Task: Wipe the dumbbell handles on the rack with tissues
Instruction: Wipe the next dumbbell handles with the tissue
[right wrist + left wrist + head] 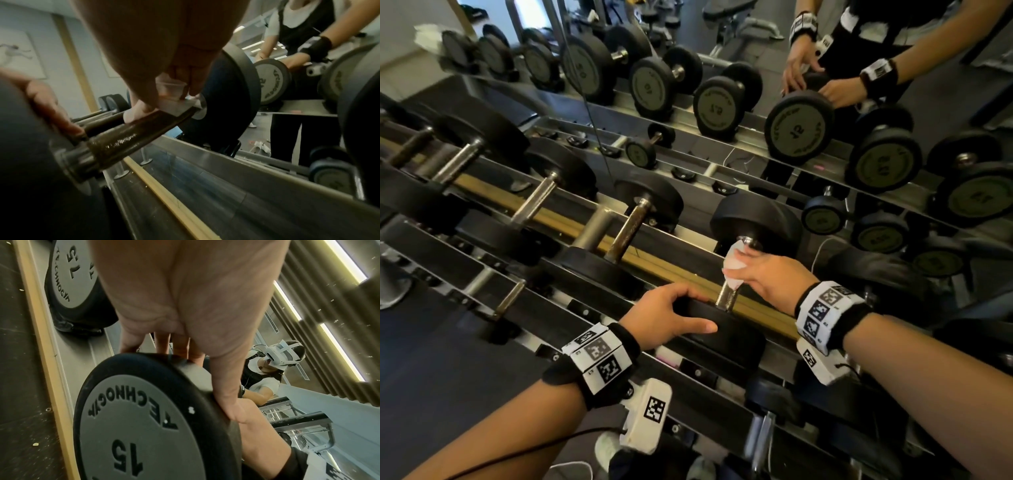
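Your left hand (666,317) sat nearest you, fingers and thumb curled over the rim of the near weight head (726,330) of the 15 dumbbell, steadying it on the rack (571,310). Your right hand (767,279) was further out, fingers wrapped round the white tissue (734,265), which it held bunched against the handle (727,298).

That handle ran away from you, from the near head under your left hand up to the far head (755,219), and the tissue sat at its far end, close against the far head. A bare stretch of knurled metal showed between the tissue and the near head. So I judged that the next stroke called for a pull straight back along the bar toward your left hand, with your right doing the travel and your left only bracing.
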Action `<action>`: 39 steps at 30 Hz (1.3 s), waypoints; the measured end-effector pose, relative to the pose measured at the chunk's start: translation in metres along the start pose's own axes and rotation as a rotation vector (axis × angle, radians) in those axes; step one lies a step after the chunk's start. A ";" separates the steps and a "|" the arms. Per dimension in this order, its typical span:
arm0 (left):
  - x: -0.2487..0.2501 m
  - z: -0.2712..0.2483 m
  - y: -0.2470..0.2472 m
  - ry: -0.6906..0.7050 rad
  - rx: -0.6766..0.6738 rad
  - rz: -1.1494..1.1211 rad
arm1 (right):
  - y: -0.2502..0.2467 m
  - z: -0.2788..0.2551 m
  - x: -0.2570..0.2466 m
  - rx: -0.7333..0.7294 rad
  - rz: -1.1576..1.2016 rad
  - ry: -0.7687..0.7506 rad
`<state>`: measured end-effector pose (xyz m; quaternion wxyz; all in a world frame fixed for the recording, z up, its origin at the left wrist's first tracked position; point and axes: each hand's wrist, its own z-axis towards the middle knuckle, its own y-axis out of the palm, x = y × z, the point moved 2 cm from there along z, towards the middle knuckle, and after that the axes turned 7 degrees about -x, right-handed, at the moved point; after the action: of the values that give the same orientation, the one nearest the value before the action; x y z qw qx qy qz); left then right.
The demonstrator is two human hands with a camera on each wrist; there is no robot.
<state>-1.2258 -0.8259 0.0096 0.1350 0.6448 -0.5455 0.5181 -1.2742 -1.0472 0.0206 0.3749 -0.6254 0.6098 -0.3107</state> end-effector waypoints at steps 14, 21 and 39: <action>-0.004 0.003 -0.002 -0.023 -0.014 0.009 | 0.028 0.000 -0.016 -0.013 -0.058 -0.249; -0.005 0.003 -0.003 -0.017 -0.022 0.008 | -0.006 -0.004 -0.001 0.325 -0.236 -0.030; -0.003 0.004 -0.004 -0.016 -0.051 0.001 | 0.041 0.007 0.046 0.336 1.051 0.364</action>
<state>-1.2200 -0.8260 0.0068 0.1469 0.6450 -0.5598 0.4990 -1.2875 -1.0910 -0.0207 0.4619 -0.1071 0.8355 -0.2778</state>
